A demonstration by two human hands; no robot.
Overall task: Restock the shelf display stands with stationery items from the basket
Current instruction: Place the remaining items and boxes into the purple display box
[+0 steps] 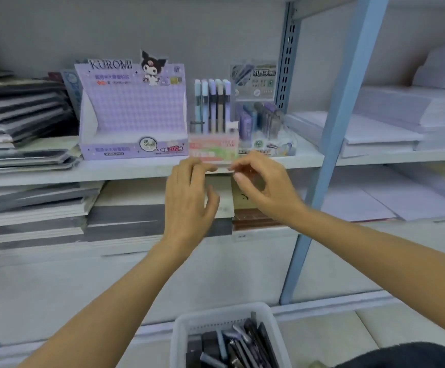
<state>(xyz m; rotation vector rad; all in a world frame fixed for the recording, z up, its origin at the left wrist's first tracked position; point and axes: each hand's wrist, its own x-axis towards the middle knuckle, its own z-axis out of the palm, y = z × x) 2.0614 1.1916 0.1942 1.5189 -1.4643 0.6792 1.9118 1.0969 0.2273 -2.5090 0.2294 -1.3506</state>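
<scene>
Head view: grey shelf [136, 170], paper stacks to either side. The pen stand [213, 150] sits just beyond both hands, the Kuromi box [131, 115] to their left, the basket [184, 325] below, between the forearms. Left hand [189, 192]: fingers curled on the stand's front lip, thumb spread. Right hand [261, 187]: thumb and forefinger pinch the same lip, blurred. I judge the stand is being squared. Next move: reach down for basket stock.

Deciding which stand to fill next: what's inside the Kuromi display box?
Nothing shows inside the Kuromi display box: only its checkered back panel. Its front lip hides the tray floor.
</scene>
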